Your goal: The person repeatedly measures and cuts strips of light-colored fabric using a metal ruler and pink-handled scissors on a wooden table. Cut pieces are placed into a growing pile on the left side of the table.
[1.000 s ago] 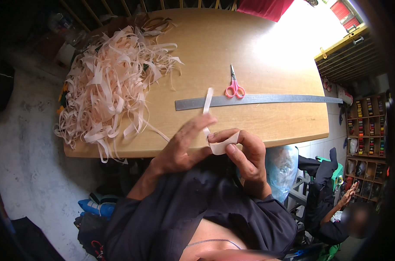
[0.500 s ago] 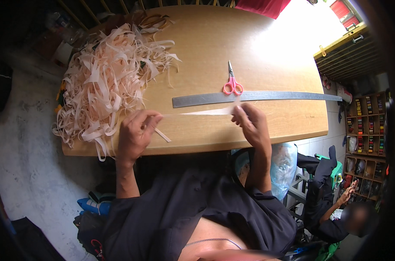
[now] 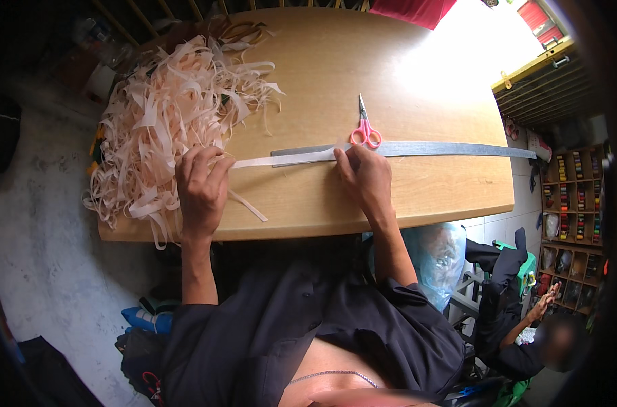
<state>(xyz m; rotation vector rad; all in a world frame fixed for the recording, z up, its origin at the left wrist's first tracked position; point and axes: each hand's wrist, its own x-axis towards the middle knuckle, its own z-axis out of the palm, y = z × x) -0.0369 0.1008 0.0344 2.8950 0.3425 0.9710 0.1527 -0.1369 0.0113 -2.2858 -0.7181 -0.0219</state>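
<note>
A pale peach fabric strip (image 3: 281,161) runs taut between my two hands, lying over the left end of a long metal ruler (image 3: 451,148). My left hand (image 3: 203,183) pinches the strip's left end beside the heap of strips. With the fingers closed, my right hand (image 3: 366,173) grips its other end against the ruler, just below the handles of the scissors. Those small scissors (image 3: 365,129) have pink handles and lie with their blades pointing away from me, their handles at the ruler's far edge.
A large tangled pile of peach strips (image 3: 159,122) covers the table's left side. One loose strip (image 3: 249,205) lies near the front edge of the wooden table (image 3: 451,197). To the right are a clear plastic bag (image 3: 437,258), a seated person (image 3: 505,305) and a shelf of thread spools (image 3: 570,203).
Both hands have moved away from me and to the left, bringing the strip from in front of the ruler onto its left end. The scissors have barely shifted.
</note>
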